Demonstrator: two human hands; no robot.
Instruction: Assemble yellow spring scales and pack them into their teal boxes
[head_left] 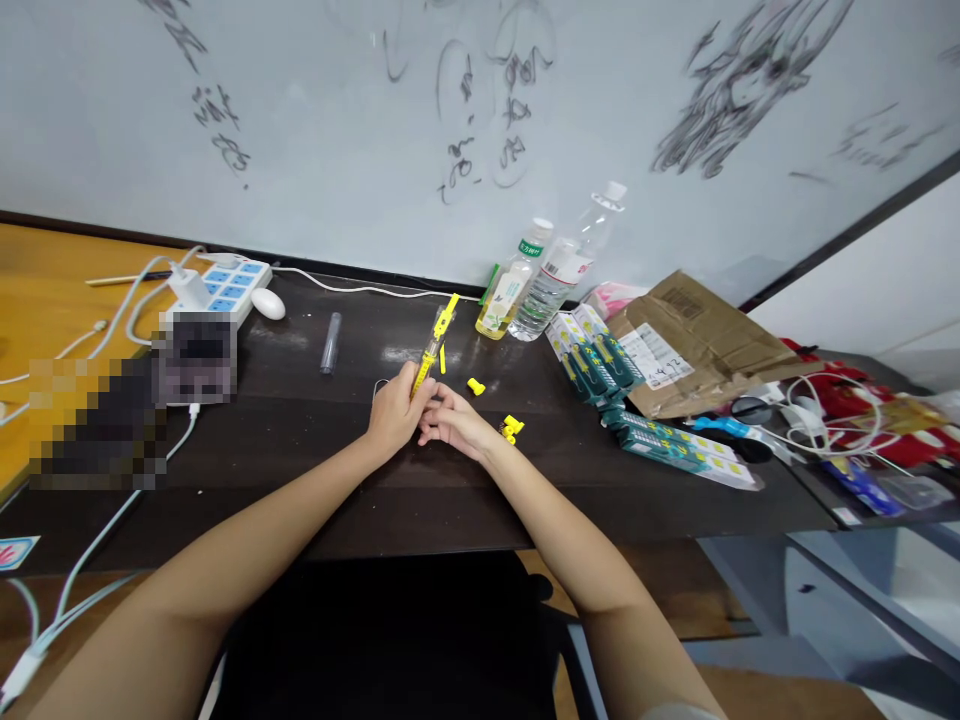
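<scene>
My left hand is closed round the lower part of a yellow pen-shaped tool with a clear middle section, tilted up and away from me. Right beside it is my right hand, its fingers loosely bent and apart, near the tool's lower end; I see nothing held in them. Just behind the tool lies a thin yellow piece. A short yellow part rests to the right, and several small yellow parts are grouped beyond my right wrist. On the left lies a clear tube.
A tea bottle and a water bottle stand by the whiteboard. To the right are green-and-white boxes, a cardboard package and tangled cables. A power strip and white mouse sit at the left.
</scene>
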